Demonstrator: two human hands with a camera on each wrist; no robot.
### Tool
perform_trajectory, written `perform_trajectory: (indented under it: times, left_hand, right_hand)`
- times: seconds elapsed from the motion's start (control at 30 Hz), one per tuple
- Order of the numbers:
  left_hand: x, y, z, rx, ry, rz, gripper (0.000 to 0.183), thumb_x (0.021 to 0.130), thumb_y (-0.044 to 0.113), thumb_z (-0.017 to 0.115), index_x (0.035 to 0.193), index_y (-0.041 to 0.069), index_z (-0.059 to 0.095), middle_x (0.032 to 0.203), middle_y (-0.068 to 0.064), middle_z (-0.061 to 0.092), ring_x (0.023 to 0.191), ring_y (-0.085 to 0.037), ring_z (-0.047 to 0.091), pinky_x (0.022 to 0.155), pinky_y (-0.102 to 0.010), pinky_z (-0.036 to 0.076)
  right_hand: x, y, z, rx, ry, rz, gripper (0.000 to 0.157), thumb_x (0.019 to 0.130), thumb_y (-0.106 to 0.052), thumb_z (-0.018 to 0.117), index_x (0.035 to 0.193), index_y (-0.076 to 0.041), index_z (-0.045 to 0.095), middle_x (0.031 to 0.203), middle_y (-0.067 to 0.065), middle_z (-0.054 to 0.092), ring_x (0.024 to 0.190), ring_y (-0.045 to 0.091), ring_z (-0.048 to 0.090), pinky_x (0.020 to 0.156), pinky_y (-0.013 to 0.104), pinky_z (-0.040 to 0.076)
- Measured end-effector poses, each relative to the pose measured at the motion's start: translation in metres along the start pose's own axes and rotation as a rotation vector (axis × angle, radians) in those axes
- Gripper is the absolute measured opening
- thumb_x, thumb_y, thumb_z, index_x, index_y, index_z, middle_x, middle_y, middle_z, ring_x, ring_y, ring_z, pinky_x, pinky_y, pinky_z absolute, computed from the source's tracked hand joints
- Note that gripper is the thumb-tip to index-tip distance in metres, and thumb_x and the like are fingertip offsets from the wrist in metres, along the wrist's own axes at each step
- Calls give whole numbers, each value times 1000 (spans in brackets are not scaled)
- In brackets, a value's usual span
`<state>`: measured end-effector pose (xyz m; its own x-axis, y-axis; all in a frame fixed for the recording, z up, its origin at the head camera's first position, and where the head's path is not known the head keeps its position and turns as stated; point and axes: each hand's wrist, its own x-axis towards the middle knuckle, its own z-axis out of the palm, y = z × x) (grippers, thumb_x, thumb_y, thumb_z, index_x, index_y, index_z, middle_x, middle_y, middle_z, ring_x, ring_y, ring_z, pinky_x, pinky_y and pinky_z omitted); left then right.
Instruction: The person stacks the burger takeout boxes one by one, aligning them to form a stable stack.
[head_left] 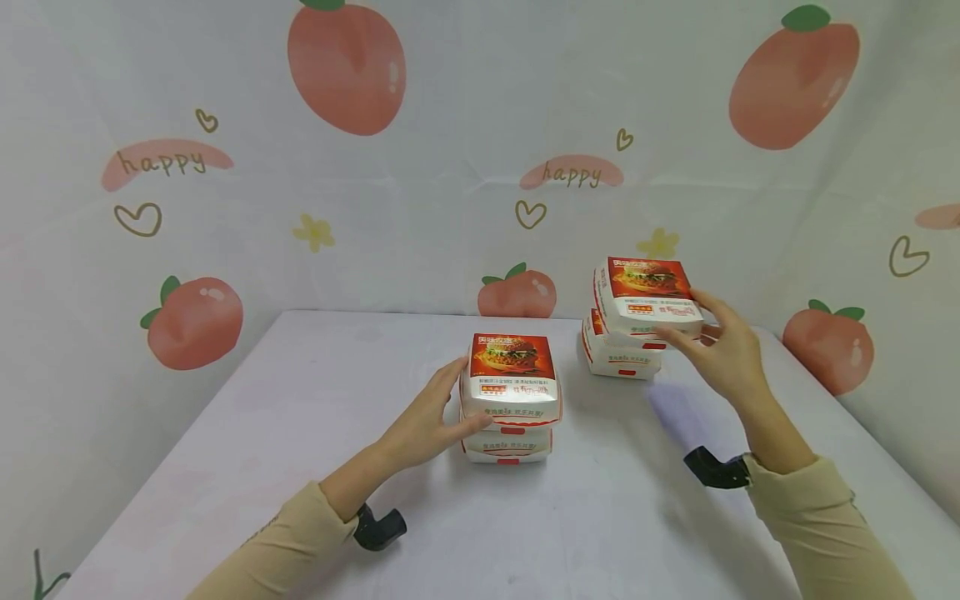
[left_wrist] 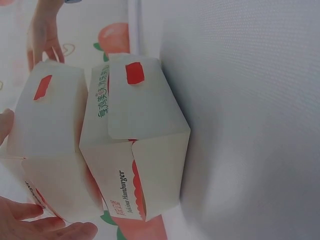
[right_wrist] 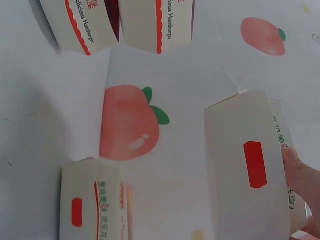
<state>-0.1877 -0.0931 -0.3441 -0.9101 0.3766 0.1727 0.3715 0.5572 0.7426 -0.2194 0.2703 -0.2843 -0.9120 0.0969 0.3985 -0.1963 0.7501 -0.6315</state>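
Note:
My left hand [head_left: 431, 421] grips a white and red hamburger box [head_left: 510, 375] between thumb and fingers. That box is directly over another hamburger box [head_left: 507, 446], which stands on the table; whether they touch fully is hard to tell. In the left wrist view, the upper box [left_wrist: 47, 120] lies close against the lower box [left_wrist: 140, 120]. Farther back on the right, my right hand [head_left: 723, 346] holds a hamburger box [head_left: 648, 300] by its right side. Below it stands another hamburger box [head_left: 622, 360]; the right wrist view shows a wide gap between the held box [right_wrist: 247, 165] and the lower one [right_wrist: 85, 210].
A white cloth covers the table [head_left: 300, 467]. Behind it hangs a curtain [head_left: 450, 208] printed with fruit, hearts and lettering. Black wrist mounts [head_left: 380, 529] sit on both forearms. The right-hand boxes stand near the table's back edge.

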Motion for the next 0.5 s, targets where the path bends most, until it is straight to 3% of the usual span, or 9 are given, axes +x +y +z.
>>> perform_trajectory:
  times: [0.5]
  left_hand:
    - [-1,1,0,1,3,-3,87,83,41,67,149,9,19,153,-7,26,139,-24,32,107,-46,40]
  right_hand:
    - [-3,-15,8,37,-39,-16,79,84,-41,66,147,-10,28,146,22,35,115,51,49,88,60,48]
